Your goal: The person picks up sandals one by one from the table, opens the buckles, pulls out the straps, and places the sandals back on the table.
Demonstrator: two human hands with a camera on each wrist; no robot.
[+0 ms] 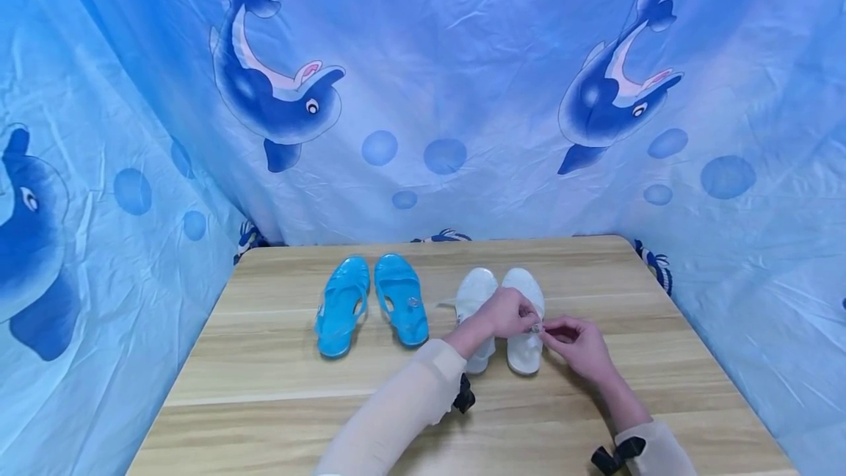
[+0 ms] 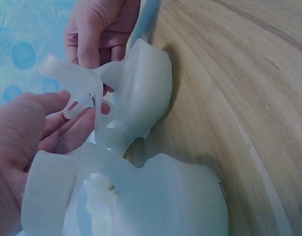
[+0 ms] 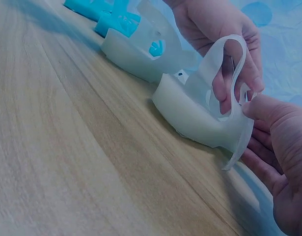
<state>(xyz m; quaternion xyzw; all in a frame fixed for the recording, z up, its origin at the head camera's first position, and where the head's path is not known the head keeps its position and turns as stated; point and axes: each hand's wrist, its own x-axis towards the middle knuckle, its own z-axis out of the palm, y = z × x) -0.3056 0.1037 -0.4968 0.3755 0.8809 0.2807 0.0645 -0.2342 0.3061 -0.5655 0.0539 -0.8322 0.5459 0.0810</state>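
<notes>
Your right hand (image 1: 581, 344) and left hand (image 1: 505, 312) both pinch the strap (image 3: 228, 73) of the right white sandal (image 1: 525, 329), grip clamped on it; its twin (image 1: 474, 300) sits just left; blue sandals (image 1: 370, 303) further left on the bench (image 1: 264, 358).

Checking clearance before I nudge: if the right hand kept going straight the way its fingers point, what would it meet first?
The right hand points left toward the white sandal's strap, which its fingertips already seem to touch; just past it are the left hand fingers. Depth is hard to judge.
</notes>
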